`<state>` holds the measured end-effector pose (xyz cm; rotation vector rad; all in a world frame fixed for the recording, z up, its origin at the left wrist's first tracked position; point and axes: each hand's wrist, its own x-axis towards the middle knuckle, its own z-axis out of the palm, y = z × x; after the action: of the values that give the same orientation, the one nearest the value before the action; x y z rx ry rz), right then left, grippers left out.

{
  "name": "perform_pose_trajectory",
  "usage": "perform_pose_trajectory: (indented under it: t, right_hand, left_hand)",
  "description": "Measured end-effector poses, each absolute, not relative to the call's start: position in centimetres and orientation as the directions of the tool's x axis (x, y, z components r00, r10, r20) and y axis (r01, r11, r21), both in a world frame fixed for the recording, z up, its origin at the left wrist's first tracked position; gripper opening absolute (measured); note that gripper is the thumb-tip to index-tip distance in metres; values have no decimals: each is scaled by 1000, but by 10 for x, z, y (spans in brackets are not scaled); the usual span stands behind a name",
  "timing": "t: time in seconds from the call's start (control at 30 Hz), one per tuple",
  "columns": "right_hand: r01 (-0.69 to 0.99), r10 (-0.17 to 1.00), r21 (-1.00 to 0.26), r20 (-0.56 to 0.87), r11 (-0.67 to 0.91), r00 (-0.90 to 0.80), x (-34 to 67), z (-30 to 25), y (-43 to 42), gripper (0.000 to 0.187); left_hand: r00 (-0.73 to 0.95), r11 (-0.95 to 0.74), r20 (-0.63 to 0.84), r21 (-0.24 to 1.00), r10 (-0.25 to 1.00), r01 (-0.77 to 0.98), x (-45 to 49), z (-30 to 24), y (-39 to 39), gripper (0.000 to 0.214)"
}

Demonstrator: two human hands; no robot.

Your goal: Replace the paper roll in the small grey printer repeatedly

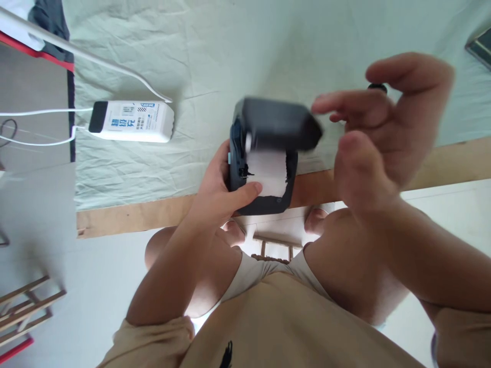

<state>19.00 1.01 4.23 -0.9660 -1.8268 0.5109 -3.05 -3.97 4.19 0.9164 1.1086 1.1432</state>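
My left hand (222, 189) is closed around a small dark portable printer (263, 205) at the table's front edge, its thumb resting on a white paper roll (270, 171) inside. The printer's black lid (278, 122) is raised and blurred by motion. To the right of the lid, my right hand (387, 117) is in the air with its fingers apart, the fingertips close to the lid's corner. A small black object (378, 88) shows between those fingers; whether it touches the hand or lies beyond it I cannot tell.
A pale green cloth (215, 46) covers the table, with a bare wooden edge (134, 221) in front. On the left lies a white power strip (134, 121) with white cables (46, 111). A dark box-like object (481, 48) sits far right; a wooden rack (28, 306) stands lower left.
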Motion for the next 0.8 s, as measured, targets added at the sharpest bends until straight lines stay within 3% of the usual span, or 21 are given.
perform_pose_trajectory:
  t: [0.13, 0.37, 0.57, 0.8]
  right_hand:
    - [260, 726, -678, 649, 688, -227, 188, 42, 4, 32]
    - [335, 782, -747, 378, 574, -496, 193, 35, 11, 55]
    - [387, 785, -715, 370, 582, -497, 188, 32, 14, 56]
    - [432, 780, -660, 426, 614, -458, 184, 23, 14, 55]
  left_hand:
    - [49, 225, -220, 944, 974, -240, -28, 45, -40, 54]
    - [83, 238, -224, 929, 971, -284, -28, 44, -41, 65]
    - [-7, 274, -289, 914, 957, -298, -23, 46, -39, 37]
    - [-6, 280, -305, 882, 952, -378, -17, 46, -33, 42]
